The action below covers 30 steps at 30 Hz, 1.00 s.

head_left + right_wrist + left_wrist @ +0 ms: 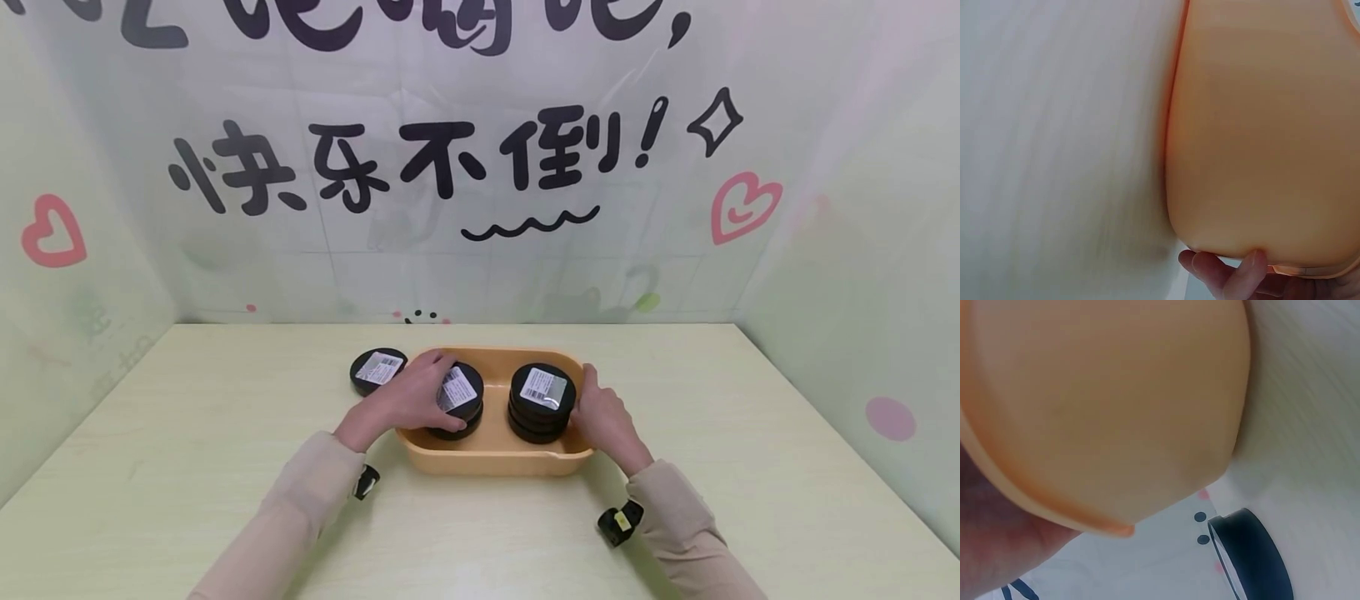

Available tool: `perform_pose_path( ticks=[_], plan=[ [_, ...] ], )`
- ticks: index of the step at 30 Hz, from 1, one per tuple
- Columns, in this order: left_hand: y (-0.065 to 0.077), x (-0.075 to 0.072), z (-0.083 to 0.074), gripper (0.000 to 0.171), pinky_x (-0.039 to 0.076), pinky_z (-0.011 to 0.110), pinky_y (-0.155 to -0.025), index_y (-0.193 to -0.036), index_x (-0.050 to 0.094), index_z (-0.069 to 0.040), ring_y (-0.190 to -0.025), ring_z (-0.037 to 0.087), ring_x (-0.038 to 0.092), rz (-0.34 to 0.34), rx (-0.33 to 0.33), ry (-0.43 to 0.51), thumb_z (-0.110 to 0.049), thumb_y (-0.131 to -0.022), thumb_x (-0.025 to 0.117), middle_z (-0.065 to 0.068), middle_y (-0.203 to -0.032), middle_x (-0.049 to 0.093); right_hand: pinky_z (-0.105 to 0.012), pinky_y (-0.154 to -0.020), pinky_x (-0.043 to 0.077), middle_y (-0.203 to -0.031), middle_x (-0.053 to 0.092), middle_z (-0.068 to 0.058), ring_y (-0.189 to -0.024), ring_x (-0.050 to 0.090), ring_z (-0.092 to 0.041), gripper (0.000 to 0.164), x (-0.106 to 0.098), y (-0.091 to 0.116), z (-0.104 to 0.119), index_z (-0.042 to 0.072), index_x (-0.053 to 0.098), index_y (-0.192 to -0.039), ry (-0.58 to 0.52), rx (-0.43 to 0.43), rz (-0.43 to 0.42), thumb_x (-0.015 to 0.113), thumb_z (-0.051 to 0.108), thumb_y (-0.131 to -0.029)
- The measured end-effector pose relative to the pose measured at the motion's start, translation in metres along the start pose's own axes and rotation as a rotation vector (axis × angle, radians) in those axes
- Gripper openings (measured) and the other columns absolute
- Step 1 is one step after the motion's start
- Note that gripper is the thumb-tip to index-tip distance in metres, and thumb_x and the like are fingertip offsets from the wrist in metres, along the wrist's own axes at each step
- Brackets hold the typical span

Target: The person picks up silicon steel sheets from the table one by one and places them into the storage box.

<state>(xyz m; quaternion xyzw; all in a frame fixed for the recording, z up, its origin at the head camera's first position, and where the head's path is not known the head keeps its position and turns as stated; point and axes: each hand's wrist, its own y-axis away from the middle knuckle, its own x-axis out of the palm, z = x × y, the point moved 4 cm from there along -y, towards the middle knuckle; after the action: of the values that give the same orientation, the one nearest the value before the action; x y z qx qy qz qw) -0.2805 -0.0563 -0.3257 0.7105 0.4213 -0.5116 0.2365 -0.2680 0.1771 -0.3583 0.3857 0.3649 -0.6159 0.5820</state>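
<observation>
An orange plastic bin [491,462] stands on the table with two stacks of flat, round black containers in it. My left hand [412,396] reaches over the bin's left end and grips the left stack's top container [468,387], thumb at the front and fingers at the back. At the right end, my right hand [607,421] holds the bin by its end wall, beside the right stack [542,400]. Its fingertips [1247,275] show at the bin's underside edge in the right wrist view. White labels with barcodes face up on the containers.
Another labelled black container [378,368] lies on the pale wooden table [480,533], just outside the bin's left end. Printed wall sheets [405,275] enclose the table at the back and both sides.
</observation>
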Motion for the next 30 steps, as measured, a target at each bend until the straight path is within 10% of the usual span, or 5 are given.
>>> perform_pose_path(
  ticks=[30],
  plan=[
    [-0.005, 0.015, 0.003, 0.083, 0.038, 0.038, -0.091, -0.121, 0.045, 0.009, -0.102, 0.027, 0.046, 0.083, -0.059, -0.018, -0.036, -0.060, 0.079, 0.017, -0.113, 0.047, -0.033, -0.045, 0.041, -0.070, 0.053, -0.019, -0.057, 0.052, -0.025, 0.058, 0.000, 0.000, -0.001, -0.004, 0.022, -0.132, -0.011, -0.004, 0.001, 0.045, 0.002, -0.080]
  ],
)
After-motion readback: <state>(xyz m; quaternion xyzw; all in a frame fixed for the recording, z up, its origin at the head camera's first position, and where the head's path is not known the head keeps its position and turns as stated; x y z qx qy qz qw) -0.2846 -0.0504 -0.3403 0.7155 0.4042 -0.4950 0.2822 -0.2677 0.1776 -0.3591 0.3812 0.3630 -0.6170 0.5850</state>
